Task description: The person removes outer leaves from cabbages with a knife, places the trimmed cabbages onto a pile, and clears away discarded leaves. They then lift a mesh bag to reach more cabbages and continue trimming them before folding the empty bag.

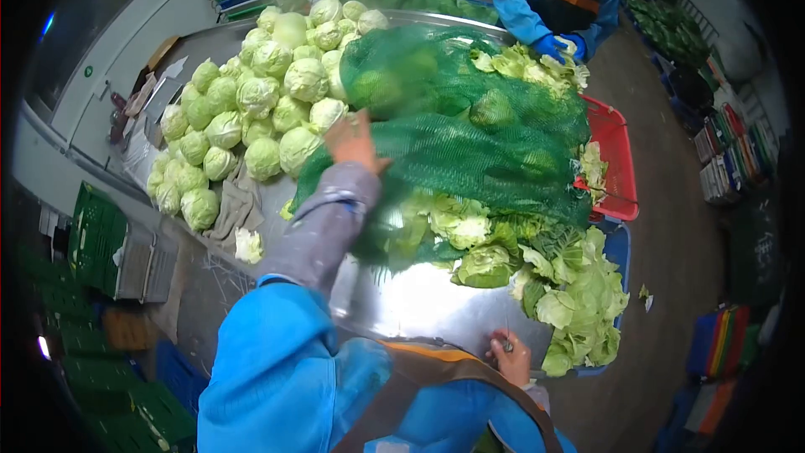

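Note:
My left hand (pixel 355 144) reaches forward to the left edge of a green mesh bag (pixel 470 155) with cabbages in it. Blur smears its fingers, so whether they grip the mesh cannot be told. Just beyond that hand lies a cabbage (pixel 328 113), part of a large heap of pale green cabbages (pixel 258 96). Close to my body, my right hand (pixel 510 358) is curled at the near edge of the steel table (pixel 402 302). Its fingers close round a small dark thing, mostly hidden. Loose cabbage leaves (pixel 579 302) pile up to its right.
Across the table a co-worker in blue gloves (pixel 563 47) handles leaves. A red crate (pixel 612 159) and a blue crate (pixel 619 252) stand at the right edge. A grey cloth (pixel 237 208) lies by the heap. Green crates (pixel 96 231) stand on the left.

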The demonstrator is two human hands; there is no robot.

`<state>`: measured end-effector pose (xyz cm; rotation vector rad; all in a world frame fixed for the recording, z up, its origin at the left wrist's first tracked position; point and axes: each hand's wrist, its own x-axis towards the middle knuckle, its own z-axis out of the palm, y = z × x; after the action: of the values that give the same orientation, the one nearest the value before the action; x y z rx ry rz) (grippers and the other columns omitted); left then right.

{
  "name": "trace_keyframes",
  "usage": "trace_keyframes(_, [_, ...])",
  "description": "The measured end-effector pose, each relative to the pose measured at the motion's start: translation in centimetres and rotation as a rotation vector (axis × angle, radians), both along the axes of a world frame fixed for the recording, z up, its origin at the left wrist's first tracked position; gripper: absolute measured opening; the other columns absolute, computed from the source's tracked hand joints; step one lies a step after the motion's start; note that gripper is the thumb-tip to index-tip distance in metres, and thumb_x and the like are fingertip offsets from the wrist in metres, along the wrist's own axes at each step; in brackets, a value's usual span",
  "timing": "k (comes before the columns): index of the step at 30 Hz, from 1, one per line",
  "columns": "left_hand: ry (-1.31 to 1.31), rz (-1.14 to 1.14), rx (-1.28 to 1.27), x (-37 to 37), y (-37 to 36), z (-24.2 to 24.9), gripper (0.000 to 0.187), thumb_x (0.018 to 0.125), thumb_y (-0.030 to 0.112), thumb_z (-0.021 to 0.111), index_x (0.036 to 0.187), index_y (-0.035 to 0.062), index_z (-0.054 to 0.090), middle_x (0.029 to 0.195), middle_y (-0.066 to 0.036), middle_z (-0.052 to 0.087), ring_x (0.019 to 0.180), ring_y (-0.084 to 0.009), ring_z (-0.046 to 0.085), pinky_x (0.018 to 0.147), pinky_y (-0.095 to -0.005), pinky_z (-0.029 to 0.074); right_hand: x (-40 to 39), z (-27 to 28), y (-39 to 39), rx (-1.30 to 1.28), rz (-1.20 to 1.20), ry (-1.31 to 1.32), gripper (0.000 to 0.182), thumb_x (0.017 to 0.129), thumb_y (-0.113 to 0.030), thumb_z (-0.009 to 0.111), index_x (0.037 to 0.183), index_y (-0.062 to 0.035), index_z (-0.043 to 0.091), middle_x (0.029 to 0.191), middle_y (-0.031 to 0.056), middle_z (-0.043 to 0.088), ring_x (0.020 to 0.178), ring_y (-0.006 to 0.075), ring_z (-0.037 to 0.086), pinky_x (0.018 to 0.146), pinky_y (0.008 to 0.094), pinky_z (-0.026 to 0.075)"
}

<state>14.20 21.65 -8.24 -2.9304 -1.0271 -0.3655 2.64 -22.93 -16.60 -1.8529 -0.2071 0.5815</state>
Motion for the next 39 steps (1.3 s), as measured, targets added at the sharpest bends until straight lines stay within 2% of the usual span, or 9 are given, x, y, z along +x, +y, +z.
trace_keyframes(3, [-0.299,-0.311,0.206,0.8,-1.1,0.9,0.07,0.069,0.016,0.071,0.131,0.0073,0.039,0.126,-0.018,0.046,0.119,-0.0399,0.04,0.102,-0.0501,0.029,0.1,0.1,0.5,0.124,-0.251,0.269,0.015,0.087,-0.011,0.057,0.094,0.0013,0.059,0.082,0.0076,0.064,0.051,0.0095,0.057,0.044,0.0211,0.042])
trace_keyframes(6, [-0.189,-1.15,-0.416,1.7,-10.8,0.7,0.033,0.064,0.002,0.059,0.096,0.0077,0.063,0.096,-0.015,0.061,0.094,-0.0321,0.059,0.083,-0.04,0.048,5.7,1.6,1.4,0.166,-0.428,0.232,0.019,0.085,-0.017,0.059,0.095,-0.001,0.059,0.065,0.0029,0.06,0.04,0.0058,0.044,0.037,0.0191,0.033])
trace_keyframes(10, [0.812,-0.855,-0.419,7.9,-15.1,-3.0,0.03,0.074,0.012,0.057,0.102,0.003,0.064,0.105,-0.02,0.063,0.097,-0.0351,0.062,0.083,-0.0429,0.05,15.8,5.0,6.6,0.216,-0.541,-0.006,0.034,0.075,-0.001,0.067,0.107,-0.0092,0.06,0.056,-0.0051,0.047,0.044,0.004,0.039,0.039,0.0211,0.029])
trace_keyframes(16, [0.168,-0.764,-0.589,22.2,-13.7,1.4,0.03,0.073,0.024,0.056,0.079,-0.0027,0.067,0.085,-0.026,0.063,0.082,-0.0403,0.062,0.076,-0.0437,0.05,22.9,4.2,11.7,0.106,-0.206,0.065,0.028,0.076,-0.001,0.061,0.103,-0.0071,0.063,0.064,0.0011,0.058,0.04,0.0083,0.047,0.036,0.0239,0.037])
trace_keyframes(19, [0.214,-0.821,-0.603,24.8,-15.0,2.1,0.041,0.076,0.033,0.052,0.087,-0.0032,0.067,0.091,-0.026,0.063,0.086,-0.0399,0.062,0.079,-0.0433,0.049,32.3,-5.4,7.8,-0.121,-0.512,-0.634,0.042,0.076,0.002,0.053,0.117,-0.0048,0.055,0.073,0.0062,0.062,0.042,0.0107,0.05,0.036,0.0263,0.038])
trace_keyframes(25, [0.542,-0.7,-0.651,26.4,-18.9,-4.6,0.084,0.072,0.071,0.053,0.103,-0.0067,0.063,0.105,-0.026,0.062,0.099,-0.0361,0.06,0.088,-0.0378,0.046,36.0,-3.4,6.7,0.057,-0.391,0.252,0.046,0.079,-0.011,0.054,0.125,-0.0033,0.049,0.073,0.0077,0.059,0.039,0.0129,0.048,0.035,0.029,0.039])
trace_keyframes(27, [0.447,-0.531,-1.235,25.0,-19.0,-4.6,0.093,0.071,0.077,0.048,0.108,-0.0067,0.061,0.116,-0.023,0.058,0.108,-0.0327,0.056,0.092,-0.034,0.042,35.1,-3.4,6.0,0.208,-0.389,0.262,0.048,0.08,-0.013,0.055,0.126,-0.0023,0.048,0.076,0.0068,0.06,0.038,0.012,0.046,0.035,0.0276,0.039])
trace_keyframes(32, [-0.102,-0.545,-1.777,14.1,-14.8,-1.3,0.056,0.081,0.014,0.068,0.129,0.0013,0.042,0.116,-0.013,0.052,0.099,-0.0199,0.055,0.084,-0.0338,0.05,25.7,4.8,5.4,0.699,-0.344,0.25,0.062,0.08,-0.005,0.059,0.136,0.0004,0.034,0.098,0.0043,0.063,0.045,0.003,0.041,0.038,0.0177,0.032])
trace_keyframes(39, [-0.351,-0.562,-1.83,-3.4,-16.1,1.2,0.109,0.054,0.01,0.083,0.144,0.0085,0.022,0.141,-0.014,0.032,0.13,-0.0253,0.032,0.107,-0.0355,0.026,12.4,3.2,10.1,0.8,-0.468,0.914,0.05,0.084,-0.001,0.044,0.133,-0.0005,0.038,0.097,0.0072,0.061,0.042,0.0063,0.044,0.036,0.0207,0.037])
